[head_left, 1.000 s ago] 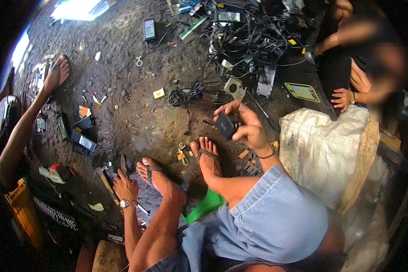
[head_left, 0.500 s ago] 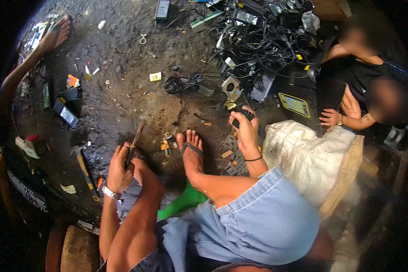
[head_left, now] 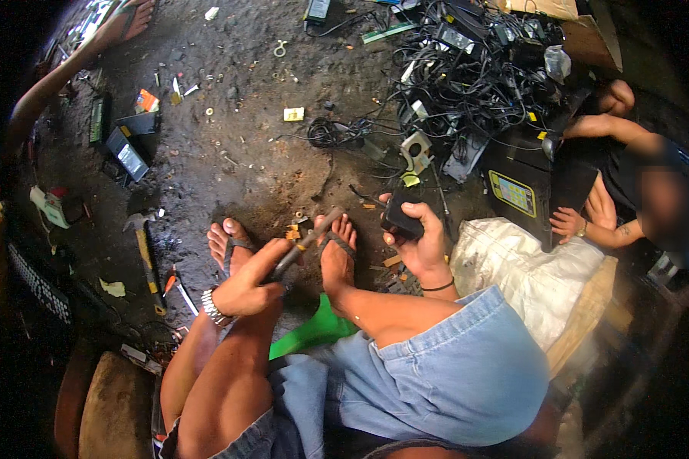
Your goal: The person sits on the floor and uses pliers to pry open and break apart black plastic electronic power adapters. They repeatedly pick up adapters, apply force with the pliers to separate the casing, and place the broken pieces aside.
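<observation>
My left hand (head_left: 246,281) is closed round the dark handle of a rusty, flat-bladed tool (head_left: 311,239). The tool slants up to the right, its tip above my sandalled foot (head_left: 337,264) and short of the other hand. In my right hand (head_left: 427,249) is a small black power adapter (head_left: 402,214), gripped between thumb and fingers. A short dark cord seems to lead from its left side. The blade and the adapter are apart. Part of the adapter's underside is hidden by my fingers.
A tangled heap of adapters and cords (head_left: 475,84) lies ahead on the right. A hammer (head_left: 147,260) rests on the ground at the left. Beside my right knee is a white sack (head_left: 524,268). A co-worker's hand (head_left: 566,223) is beyond it; another person's foot (head_left: 138,19) shows far left.
My left hand has moved right and swung the tool toward the adapter. My right hand has turned, showing more of the adapter. The view has shifted, with the ground's contents appearing farther right.
</observation>
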The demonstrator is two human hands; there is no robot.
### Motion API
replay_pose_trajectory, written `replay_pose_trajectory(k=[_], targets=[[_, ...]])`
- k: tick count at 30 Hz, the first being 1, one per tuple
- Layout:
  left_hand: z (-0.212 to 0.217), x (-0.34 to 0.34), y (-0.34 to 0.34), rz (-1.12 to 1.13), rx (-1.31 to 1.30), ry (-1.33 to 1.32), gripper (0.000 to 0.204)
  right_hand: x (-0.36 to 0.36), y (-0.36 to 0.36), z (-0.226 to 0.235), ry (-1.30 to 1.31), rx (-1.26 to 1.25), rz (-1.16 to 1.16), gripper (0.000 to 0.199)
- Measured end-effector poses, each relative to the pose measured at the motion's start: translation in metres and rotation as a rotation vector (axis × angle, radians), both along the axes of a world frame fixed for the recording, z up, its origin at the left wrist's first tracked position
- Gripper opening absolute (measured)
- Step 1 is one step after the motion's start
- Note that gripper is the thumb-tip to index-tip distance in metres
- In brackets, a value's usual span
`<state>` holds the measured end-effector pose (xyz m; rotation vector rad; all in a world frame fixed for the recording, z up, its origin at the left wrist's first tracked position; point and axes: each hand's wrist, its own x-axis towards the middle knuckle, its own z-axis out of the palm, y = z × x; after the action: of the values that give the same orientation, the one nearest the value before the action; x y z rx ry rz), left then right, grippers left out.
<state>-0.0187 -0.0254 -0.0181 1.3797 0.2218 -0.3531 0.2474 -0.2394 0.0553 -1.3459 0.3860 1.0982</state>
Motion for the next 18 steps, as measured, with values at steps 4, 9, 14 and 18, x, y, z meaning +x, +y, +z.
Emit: replay_pose_trajectory(k=[4,9,14,18], targets=[[0.017,0.018,-0.005,0.048,-0.214,0.066,0.076,-0.007,0.022,0.014,-0.096,0.131,0.197,0.044],[0.029,0.019,-0.004,0.143,-0.454,0.265,0.085,-0.024,0.027,0.014,-0.178,0.1,0.254,0.039],[0.017,0.012,-0.004,0.061,-0.175,0.073,0.084,-0.027,0.034,0.018,-0.253,0.092,0.186,0.039],[0.016,0.007,-0.005,0.038,-0.098,0.094,0.079,-0.031,0.036,0.014,-0.344,-0.022,0.221,0.041]])
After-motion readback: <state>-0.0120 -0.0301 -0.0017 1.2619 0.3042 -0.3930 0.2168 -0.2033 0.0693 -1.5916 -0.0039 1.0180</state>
